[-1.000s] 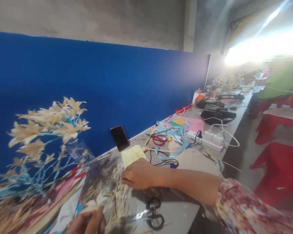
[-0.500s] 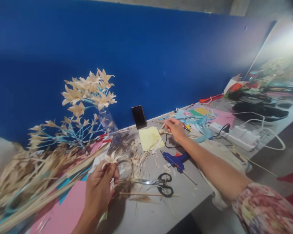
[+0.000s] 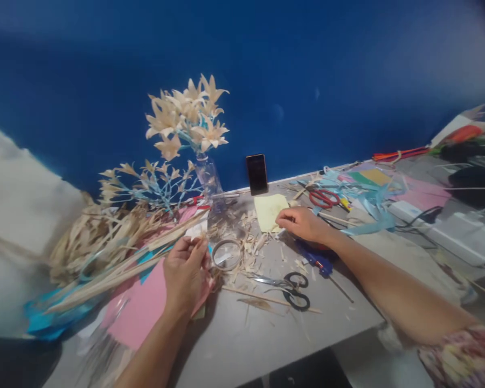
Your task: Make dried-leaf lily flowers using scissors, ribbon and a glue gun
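Observation:
My left hand [image 3: 187,272] is closed in a pinch over the pink sheet [image 3: 143,304]; the cream flower it held a moment ago is now mostly hidden by the fingers. My right hand [image 3: 303,223] has its fingertips pressed together at the lower right edge of a yellow paper square [image 3: 269,207]. What those fingers hold, if anything, I cannot make out. Just below that hand lies a blue glue gun [image 3: 320,264], partly covered. A roll of tape [image 3: 239,264] rests beside my left hand. Black-handled scissors [image 3: 297,291] and a thin stick [image 3: 267,299] lie in front.
Cream flowers [image 3: 186,116] stand in a clear bottle [image 3: 210,180], with more blue-stemmed flowers [image 3: 153,186] to the left. Dried husks [image 3: 101,242] pile up at left. A phone [image 3: 257,173] leans on the blue wall. Red-handled scissors [image 3: 324,198] and a power strip [image 3: 452,237] are at right.
My right hand has come nearer and left, from behind the glue gun to the yellow paper. The view has swung left. The flower in my left hand is now mostly out of sight.

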Available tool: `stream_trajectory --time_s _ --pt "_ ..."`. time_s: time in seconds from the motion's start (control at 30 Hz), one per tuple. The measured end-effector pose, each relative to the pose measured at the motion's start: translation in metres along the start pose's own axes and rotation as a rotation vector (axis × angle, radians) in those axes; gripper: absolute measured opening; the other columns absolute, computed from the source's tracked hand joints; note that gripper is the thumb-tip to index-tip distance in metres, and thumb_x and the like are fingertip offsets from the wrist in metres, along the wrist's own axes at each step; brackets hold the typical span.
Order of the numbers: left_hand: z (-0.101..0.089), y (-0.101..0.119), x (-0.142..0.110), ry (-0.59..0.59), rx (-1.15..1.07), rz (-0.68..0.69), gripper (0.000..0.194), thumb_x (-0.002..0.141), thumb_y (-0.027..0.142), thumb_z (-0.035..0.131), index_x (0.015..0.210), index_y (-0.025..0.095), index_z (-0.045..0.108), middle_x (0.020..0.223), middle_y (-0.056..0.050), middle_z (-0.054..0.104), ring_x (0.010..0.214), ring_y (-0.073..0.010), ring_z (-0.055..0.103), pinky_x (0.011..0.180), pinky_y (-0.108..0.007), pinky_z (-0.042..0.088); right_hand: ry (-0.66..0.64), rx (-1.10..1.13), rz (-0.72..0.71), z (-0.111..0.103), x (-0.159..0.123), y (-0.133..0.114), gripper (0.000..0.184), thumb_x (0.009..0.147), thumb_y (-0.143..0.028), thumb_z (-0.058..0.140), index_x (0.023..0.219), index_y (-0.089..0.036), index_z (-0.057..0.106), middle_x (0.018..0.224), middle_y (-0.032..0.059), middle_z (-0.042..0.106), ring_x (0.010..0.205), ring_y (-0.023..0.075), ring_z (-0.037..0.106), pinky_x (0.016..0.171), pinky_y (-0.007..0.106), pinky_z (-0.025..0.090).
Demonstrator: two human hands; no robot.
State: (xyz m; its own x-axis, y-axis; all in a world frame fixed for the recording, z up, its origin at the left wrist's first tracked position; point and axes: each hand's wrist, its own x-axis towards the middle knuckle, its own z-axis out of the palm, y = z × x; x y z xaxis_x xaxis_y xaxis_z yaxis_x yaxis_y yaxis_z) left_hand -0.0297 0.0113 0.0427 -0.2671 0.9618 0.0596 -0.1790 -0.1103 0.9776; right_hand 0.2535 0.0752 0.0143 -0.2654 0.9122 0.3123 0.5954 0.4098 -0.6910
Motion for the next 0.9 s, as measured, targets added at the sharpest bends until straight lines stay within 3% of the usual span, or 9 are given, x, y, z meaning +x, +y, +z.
stream_trajectory --time_s 0.13,0.23,0.33,0.43,0.53,0.67,0.8,0.9 --pt "-0.013 0.007 0.005 -0.002 -0.101 0.064 0.027 0.071 0.022 0.077 0.073 0.02 0.05 0.05 0.008 0.05 0.04 -0.0057 0.041 0.041 -0.016 0.034 -0.312 -0.321 -0.157 0.008 -0.008 -0.031 0.018 0.091 -0.025 0.058 0.087 -0.019 0.075 0.083 0.0055 0.076 0.076 0.019 0.065 0.067 0.027 0.039" --pt "-0.023 0.019 0.006 -0.023 -0.143 0.111 0.029 0.069 0.021 0.078 0.068 0.02 0.049 0.047 0.008 0.048 0.041 -0.0059 0.04 0.044 -0.018 0.033 -0.505 -0.371 -0.249 0.017 -0.015 -0.058 0.016 0.09 -0.021 0.06 0.084 -0.022 0.074 0.085 0.0042 0.076 0.077 0.0192 0.067 0.065 0.027 0.038" --pt "-0.034 0.039 -0.003 -0.064 -0.176 0.164 0.034 0.07 0.024 0.081 0.063 0.018 0.048 0.05 0.006 0.048 0.042 -0.0053 0.039 0.045 -0.02 0.032 -0.604 -0.409 -0.317 0.027 -0.015 -0.082 0.015 0.088 -0.018 0.061 0.079 -0.022 0.072 0.082 0.004 0.075 0.075 0.0191 0.066 0.063 0.028 0.037" --pt "-0.049 0.063 -0.021 -0.034 -0.184 0.239 0.037 0.077 0.023 0.078 0.059 0.017 0.047 0.052 0.006 0.045 0.043 -0.0043 0.035 0.045 -0.02 0.031 -0.618 -0.451 -0.379 0.037 -0.002 -0.1 0.016 0.09 -0.021 0.06 0.078 -0.022 0.071 0.079 0.0042 0.074 0.073 0.019 0.065 0.061 0.028 0.035" --pt "-0.07 0.076 -0.041 0.096 -0.16 0.344 0.033 0.081 0.021 0.075 0.06 0.017 0.049 0.055 0.005 0.044 0.045 -0.0058 0.037 0.045 -0.021 0.034 -0.58 -0.451 -0.427 0.047 0.024 -0.12 0.014 0.09 -0.022 0.062 0.079 -0.022 0.071 0.078 0.0036 0.073 0.071 0.0183 0.064 0.058 0.028 0.032" --pt "-0.112 0.061 -0.058 0.355 -0.139 0.319 0.032 0.072 0.027 0.083 0.065 0.017 0.054 0.061 0.004 0.052 0.055 -0.0092 0.048 0.05 -0.02 0.042 -0.576 -0.473 -0.469 0.073 0.066 -0.158 0.012 0.086 -0.032 0.07 0.083 -0.021 0.073 0.083 0.0047 0.075 0.072 0.0182 0.062 0.058 0.027 0.031" --pt "-0.158 0.037 -0.077 0.524 -0.134 0.123 0.038 0.065 0.031 0.088 0.065 0.016 0.052 0.059 0.006 0.051 0.053 -0.0074 0.046 0.05 -0.019 0.043 -0.574 -0.48 -0.589 0.121 0.089 -0.198 0.011 0.087 -0.027 0.066 0.086 -0.02 0.075 0.088 0.0065 0.075 0.078 0.02 0.065 0.059 0.027 0.032" --pt "-0.178 0.033 -0.093 0.639 -0.102 0.095 0.037 0.062 0.036 0.09 0.073 0.015 0.062 0.058 0.006 0.053 0.05 -0.0061 0.045 0.048 -0.017 0.042 -0.629 -0.432 -0.764 0.166 0.083 -0.22 0.017 0.086 -0.018 0.06 0.093 -0.022 0.075 0.088 0.0063 0.076 0.079 0.0207 0.067 0.058 0.027 0.035"
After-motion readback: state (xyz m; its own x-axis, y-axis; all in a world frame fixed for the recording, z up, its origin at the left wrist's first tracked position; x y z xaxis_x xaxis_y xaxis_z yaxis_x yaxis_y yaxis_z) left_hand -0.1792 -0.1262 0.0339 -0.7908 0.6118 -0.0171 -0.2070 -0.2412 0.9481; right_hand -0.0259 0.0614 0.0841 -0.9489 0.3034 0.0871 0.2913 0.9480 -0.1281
